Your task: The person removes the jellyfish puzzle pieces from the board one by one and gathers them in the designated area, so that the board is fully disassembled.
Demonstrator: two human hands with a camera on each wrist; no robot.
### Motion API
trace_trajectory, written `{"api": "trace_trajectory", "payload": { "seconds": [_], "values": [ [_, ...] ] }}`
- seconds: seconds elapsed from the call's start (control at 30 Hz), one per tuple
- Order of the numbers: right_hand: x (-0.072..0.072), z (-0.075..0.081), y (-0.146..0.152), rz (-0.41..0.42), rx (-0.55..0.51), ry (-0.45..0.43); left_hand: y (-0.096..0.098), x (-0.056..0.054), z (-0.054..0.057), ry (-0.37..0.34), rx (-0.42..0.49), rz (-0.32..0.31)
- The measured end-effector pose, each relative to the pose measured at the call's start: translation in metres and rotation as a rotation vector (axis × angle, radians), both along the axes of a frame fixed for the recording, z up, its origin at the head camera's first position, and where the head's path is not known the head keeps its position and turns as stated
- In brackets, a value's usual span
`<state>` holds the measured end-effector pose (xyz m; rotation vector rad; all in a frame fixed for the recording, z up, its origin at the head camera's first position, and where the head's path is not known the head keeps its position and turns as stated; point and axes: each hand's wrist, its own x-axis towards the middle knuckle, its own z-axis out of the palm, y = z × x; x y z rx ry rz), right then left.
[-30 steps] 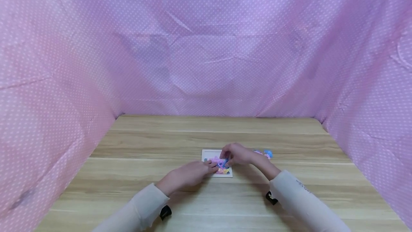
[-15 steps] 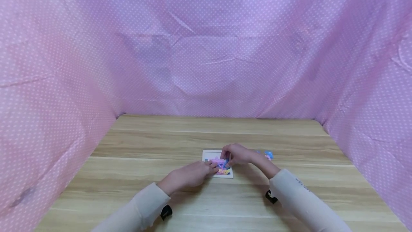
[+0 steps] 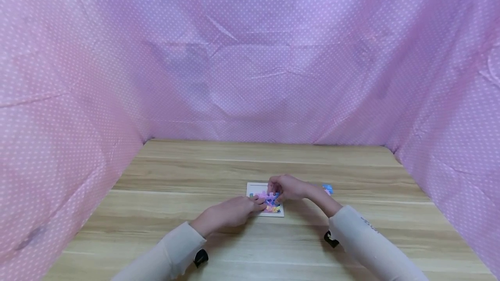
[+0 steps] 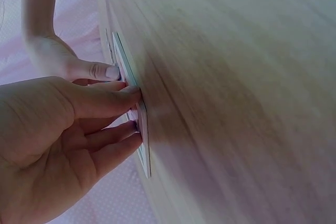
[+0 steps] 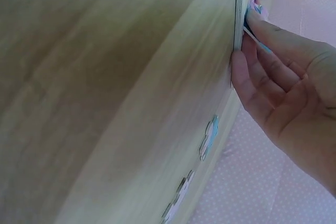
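Observation:
A jigsaw puzzle board with a pale border lies mid-table, and pink, blue and yellow jigsaw pieces cover its near part. Fingertips of my left hand press on the pieces from the left; in the left wrist view its thumb and fingers lie spread over the near part. On the board's right side, my right hand pinches a tilted jigsaw piece with a teal edge, seen between thumb and fingers in the right wrist view. Its other fingertips touch the board's side, and the hand hides the far right corner.
Loose jigsaw pieces lie on the wooden table right of the board: a blue and pink one shows past the right forearm, and a pale one in the right wrist view. Pink dotted cloth hangs around the table.
Both hands stay nearly in place, with only slight shifts of the right fingers at the board. The right forearm now hides more of the loose pieces.

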<state>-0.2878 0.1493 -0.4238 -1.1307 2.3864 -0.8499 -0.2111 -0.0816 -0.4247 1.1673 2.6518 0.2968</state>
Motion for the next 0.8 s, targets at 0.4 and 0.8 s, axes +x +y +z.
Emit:
{"api": "trace_trajectory", "payload": {
  "seconds": [0.4, 0.8],
  "values": [
    [-0.001, -0.004, 0.005, -0.025, -0.057, 0.015, -0.001, -0.003, -0.001, 0.001, 0.006, 0.014],
    [-0.001, -0.012, 0.038, -0.127, -0.229, -0.051, -0.002, -0.004, -0.004, 0.034, 0.063, -0.023]
  ]
}}
